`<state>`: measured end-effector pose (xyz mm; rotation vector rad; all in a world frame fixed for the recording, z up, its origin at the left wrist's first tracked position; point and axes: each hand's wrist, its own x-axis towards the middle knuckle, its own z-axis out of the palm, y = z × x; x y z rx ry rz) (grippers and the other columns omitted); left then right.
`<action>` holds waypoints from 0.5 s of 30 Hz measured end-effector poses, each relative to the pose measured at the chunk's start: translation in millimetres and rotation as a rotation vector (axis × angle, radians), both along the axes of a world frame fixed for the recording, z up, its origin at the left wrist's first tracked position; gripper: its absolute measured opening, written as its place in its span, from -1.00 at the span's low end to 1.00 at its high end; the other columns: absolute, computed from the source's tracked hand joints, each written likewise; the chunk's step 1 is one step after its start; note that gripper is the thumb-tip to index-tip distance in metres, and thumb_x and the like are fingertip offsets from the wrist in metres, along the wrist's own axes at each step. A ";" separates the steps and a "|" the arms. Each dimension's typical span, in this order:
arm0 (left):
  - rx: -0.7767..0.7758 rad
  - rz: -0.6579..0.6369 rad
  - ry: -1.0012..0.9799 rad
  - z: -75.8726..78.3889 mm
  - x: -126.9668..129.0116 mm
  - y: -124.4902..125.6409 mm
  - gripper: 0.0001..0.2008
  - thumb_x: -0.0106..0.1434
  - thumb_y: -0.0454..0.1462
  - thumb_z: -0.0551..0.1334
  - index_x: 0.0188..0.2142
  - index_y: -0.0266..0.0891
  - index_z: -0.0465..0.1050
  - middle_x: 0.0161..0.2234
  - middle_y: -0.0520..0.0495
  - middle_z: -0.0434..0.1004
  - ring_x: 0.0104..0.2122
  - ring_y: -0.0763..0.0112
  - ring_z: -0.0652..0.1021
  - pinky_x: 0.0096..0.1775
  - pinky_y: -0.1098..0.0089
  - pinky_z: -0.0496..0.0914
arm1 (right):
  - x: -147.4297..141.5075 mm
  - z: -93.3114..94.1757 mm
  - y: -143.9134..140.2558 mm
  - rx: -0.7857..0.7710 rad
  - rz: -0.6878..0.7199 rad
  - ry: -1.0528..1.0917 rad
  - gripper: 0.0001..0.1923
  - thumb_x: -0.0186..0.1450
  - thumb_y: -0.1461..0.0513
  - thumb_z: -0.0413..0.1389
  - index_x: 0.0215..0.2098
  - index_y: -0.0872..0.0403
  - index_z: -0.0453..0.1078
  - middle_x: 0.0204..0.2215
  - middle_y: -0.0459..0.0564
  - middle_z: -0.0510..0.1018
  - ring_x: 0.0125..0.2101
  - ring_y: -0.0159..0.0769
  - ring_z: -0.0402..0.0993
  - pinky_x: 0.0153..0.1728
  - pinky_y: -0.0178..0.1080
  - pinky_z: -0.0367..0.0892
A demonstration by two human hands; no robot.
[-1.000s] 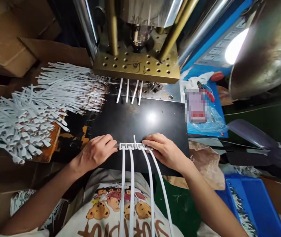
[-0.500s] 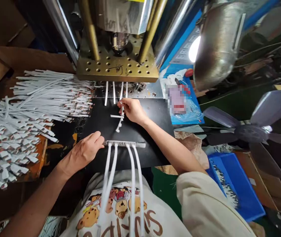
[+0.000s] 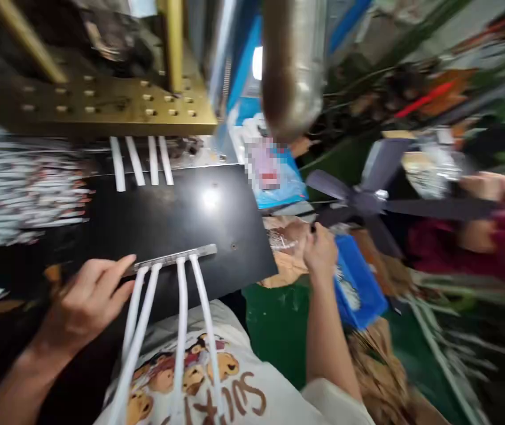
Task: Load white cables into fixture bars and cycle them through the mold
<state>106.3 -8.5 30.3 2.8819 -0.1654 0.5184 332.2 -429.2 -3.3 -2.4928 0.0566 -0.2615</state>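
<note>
A narrow metal bar [image 3: 170, 258] lies along the near part of the black work plate [image 3: 146, 218], with several white straps [image 3: 182, 301] hanging from it toward my lap. My left hand [image 3: 93, 298] pinches the bar's left end between thumb and forefinger. To the right, beyond the plate's edge, my right hand [image 3: 321, 254] is at a brown paper bag [image 3: 288, 268]. Pale bits [image 3: 282, 241] lie in the bag just left of the fingers. Motion blur hides how those fingers are set and whether they hold anything.
A brass press block [image 3: 114, 115] hangs over the plate's back edge, with several white straps [image 3: 154, 160] sticking out under it. More straps are piled [image 3: 26, 189] at left. A fan [image 3: 367, 199], a blue bin [image 3: 358, 289] and another person's hand [image 3: 495, 188] are on the right.
My right hand has left the plate with the knobbly white plastic piece and moved right to the paper bag; that piece no longer shows in it. The view has swung right. My left hand stays at the bar.
</note>
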 end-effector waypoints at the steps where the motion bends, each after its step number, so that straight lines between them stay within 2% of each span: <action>1: -0.006 -0.050 -0.023 8.4 -1.0 -4.6 -0.50 0.39 -0.28 0.22 0.30 -0.13 0.24 -0.24 -0.08 0.48 -0.31 0.29 0.54 -0.19 0.28 0.44 | -8.1 3.8 15.3 -0.045 0.165 -0.036 -0.66 0.28 0.20 0.10 -0.05 0.19 0.53 -0.02 0.34 0.56 0.07 0.16 0.44 0.16 0.25 0.23; 3: -0.110 -0.133 -0.062 19.8 -0.8 -11.8 -0.46 0.35 -0.39 0.25 0.29 -0.17 0.25 -0.21 -0.09 0.52 -0.24 0.34 0.56 -0.15 0.34 0.46 | -25.5 15.8 55.3 -0.065 0.578 -0.138 -0.70 0.35 0.25 0.12 0.04 0.02 0.52 0.08 0.17 0.53 0.09 0.01 0.45 0.14 0.09 0.32; 5: -0.248 -0.189 -0.097 22.9 2.1 -16.4 -0.47 0.34 -0.44 0.24 0.26 -0.18 0.27 -0.20 -0.08 0.56 -0.20 0.36 0.57 -0.12 0.35 0.47 | -44.6 30.3 100.3 0.072 0.970 -0.195 -0.61 0.36 0.33 0.14 0.12 -0.11 0.46 0.07 0.07 0.53 0.08 -0.09 0.46 0.08 -0.02 0.40; 7: -0.341 -0.186 -0.095 20.4 6.2 -21.0 -0.56 0.36 -0.43 0.21 0.20 -0.15 0.33 -0.19 -0.07 0.59 -0.17 0.36 0.58 -0.09 0.32 0.47 | -62.6 40.2 142.0 0.231 1.192 -0.221 -0.52 0.36 0.37 0.13 0.17 -0.19 0.41 0.04 0.05 0.54 0.05 -0.11 0.48 0.02 -0.01 0.45; 9: -0.393 -0.157 -0.068 15.2 11.4 -27.0 -0.68 0.39 -0.39 0.18 0.09 -0.10 0.45 -0.23 -0.03 0.61 -0.21 0.41 0.59 -0.11 0.35 0.46 | -75.8 41.7 173.0 0.340 1.263 -0.210 -0.49 0.37 0.38 0.09 0.20 -0.22 0.39 0.01 0.06 0.54 0.02 -0.07 0.50 -0.02 0.04 0.46; 11: -0.438 -0.145 -0.091 9.9 17.4 -33.3 -0.77 0.41 -0.36 0.17 -0.05 -0.07 0.54 -0.33 0.02 0.60 -0.31 0.46 0.58 -0.19 0.40 0.46 | -84.0 38.3 189.9 0.421 1.236 -0.163 -0.49 0.37 0.39 0.06 0.16 -0.25 0.43 -0.05 0.06 0.54 -0.05 -0.05 0.52 -0.09 0.06 0.48; 13: -0.527 -0.109 -0.164 5.9 24.4 -37.9 -0.81 0.41 -0.31 0.18 -0.15 -0.10 0.59 -0.42 0.01 0.55 -0.40 0.48 0.55 -0.30 0.44 0.45 | -87.9 36.1 196.0 0.531 1.109 -0.100 -0.54 0.36 0.39 0.06 0.05 -0.28 0.50 -0.17 0.03 0.55 -0.16 -0.05 0.54 -0.19 0.06 0.49; 15: -0.672 -0.012 -0.207 4.4 32.4 -38.8 -0.78 0.42 -0.21 0.18 -0.21 -0.14 0.63 -0.46 -0.03 0.51 -0.45 0.48 0.53 -0.38 0.46 0.42 | -86.3 38.7 198.4 0.643 0.958 -0.042 -0.64 0.37 0.35 0.08 -0.08 -0.25 0.54 -0.26 0.02 0.53 -0.23 -0.02 0.53 -0.26 0.05 0.47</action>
